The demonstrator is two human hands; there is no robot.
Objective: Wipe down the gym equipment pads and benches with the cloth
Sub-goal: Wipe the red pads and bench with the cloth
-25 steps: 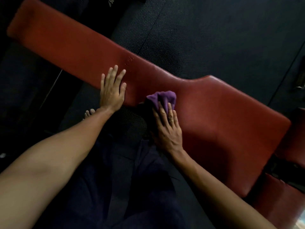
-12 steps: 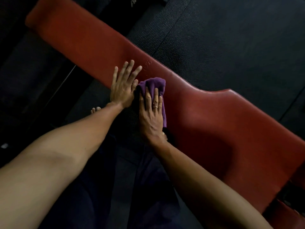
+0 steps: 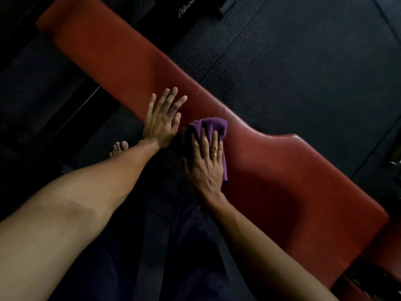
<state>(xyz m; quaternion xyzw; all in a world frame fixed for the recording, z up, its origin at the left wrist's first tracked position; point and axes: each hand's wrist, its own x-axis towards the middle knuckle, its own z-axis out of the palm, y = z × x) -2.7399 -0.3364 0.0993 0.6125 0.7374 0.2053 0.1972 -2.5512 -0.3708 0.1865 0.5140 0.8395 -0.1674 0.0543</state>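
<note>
A person's right hand (image 3: 205, 168) presses a purple cloth (image 3: 211, 124) flat against the near edge of a long red pad (image 3: 282, 166). Its fingers (image 3: 214, 142) are straight and slightly apart on top of the fabric, which bunches just beyond the fingertips. Within the last second the cloth has swept along the pad from a spot well clear of the left hand (image 3: 161, 124) to just beside it. The left hand braces on the pad with its fingers (image 3: 168, 101) spread and holding nothing. The stroke appears to have met that bracing hand, so the narrow stretch beyond its fingers likely remains to be wiped.
</note>
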